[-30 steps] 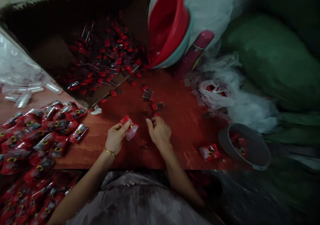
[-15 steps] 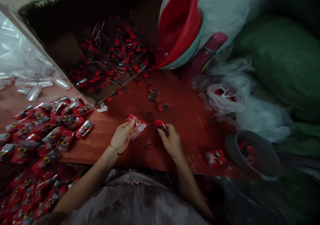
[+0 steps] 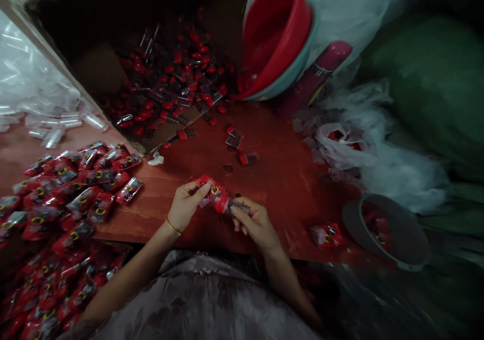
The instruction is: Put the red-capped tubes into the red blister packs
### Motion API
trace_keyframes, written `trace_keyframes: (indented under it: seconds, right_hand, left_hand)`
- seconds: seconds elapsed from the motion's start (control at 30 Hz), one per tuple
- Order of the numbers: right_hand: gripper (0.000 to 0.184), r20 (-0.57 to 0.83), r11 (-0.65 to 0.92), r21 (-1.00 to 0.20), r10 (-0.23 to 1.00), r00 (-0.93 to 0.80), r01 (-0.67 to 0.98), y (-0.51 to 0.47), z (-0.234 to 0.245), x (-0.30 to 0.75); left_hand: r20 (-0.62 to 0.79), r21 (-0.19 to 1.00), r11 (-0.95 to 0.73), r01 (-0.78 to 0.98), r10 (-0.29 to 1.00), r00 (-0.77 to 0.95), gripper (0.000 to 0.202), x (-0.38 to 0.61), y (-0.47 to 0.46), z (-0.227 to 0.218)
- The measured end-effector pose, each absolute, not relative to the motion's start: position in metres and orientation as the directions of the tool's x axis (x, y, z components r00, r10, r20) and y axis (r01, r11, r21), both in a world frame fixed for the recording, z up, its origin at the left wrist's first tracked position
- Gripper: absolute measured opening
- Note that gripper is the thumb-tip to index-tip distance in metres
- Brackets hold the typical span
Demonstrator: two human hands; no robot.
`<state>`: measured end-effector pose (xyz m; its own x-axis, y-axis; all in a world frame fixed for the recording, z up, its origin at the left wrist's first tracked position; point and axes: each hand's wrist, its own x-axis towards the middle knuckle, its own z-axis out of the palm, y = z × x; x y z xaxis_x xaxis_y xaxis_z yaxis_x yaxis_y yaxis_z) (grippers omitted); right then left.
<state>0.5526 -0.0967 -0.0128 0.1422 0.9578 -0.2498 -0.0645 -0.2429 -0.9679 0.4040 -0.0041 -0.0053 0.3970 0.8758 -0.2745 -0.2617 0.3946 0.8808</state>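
Observation:
My left hand (image 3: 184, 206), with a gold bangle at the wrist, pinches a red printed packet (image 3: 210, 181) over the tabletop. Between the fingers of my right hand (image 3: 259, 222) is a small clear container with a red end (image 3: 222, 203) and dark contents. Its red end meets the packet; whether it is inside the packet's mouth I cannot tell. Several similar red-ended containers (image 3: 247, 158) lie on the table beyond my hands. Left of my hands is a heap of filled red packets (image 3: 101, 206).
A cardboard box (image 3: 102, 68) on its side holds many red-ended containers. Clear plastic tubes (image 3: 53, 137) lie at far left. Behind stand a red basin (image 3: 278, 32) and a pink-capped bottle (image 3: 333, 58). On the right are plastic bags (image 3: 401, 174), a grey tub (image 3: 350, 224) and red packets (image 3: 327, 235).
My right hand has moved left with the red-ended container, bringing it from apart to against the packet. My left hand still holds the packet. The view has shifted slightly.

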Motion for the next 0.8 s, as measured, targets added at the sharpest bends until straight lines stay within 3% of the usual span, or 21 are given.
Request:
trace_keyframes:
  seconds: [0.3, 0.5, 0.67, 0.8]
  right_hand:
    - [0.027, -0.178, -0.181, -0.983, 0.959, 0.221, -0.008, -0.095, -0.017, 0.545]
    - [0.024, -0.024, -0.135, -0.965, 0.899, 0.438, 0.225, -0.09, -0.02, 0.542]
    - [0.023, 0.01, -0.082, -0.972, 0.924, 0.383, 0.222, -0.088, -0.017, 0.542]
    - [0.024, -0.018, -0.087, -0.976, 0.947, 0.321, 0.202, -0.092, -0.021, 0.544]
  left_hand:
    - [-0.309, 0.819, 0.465, -0.335, 0.851, 0.425, 0.034, 0.415, -0.012, -0.011]
    - [-0.373, 0.804, 0.485, -0.345, 0.862, 0.343, 0.036, 0.421, -0.021, -0.02]
    - [-0.335, 0.821, 0.456, -0.345, 0.872, 0.356, 0.029, 0.417, -0.018, -0.018]
    - [-0.247, 0.917, 0.348, -0.195, 0.879, 0.409, 0.027, 0.416, -0.012, -0.016]
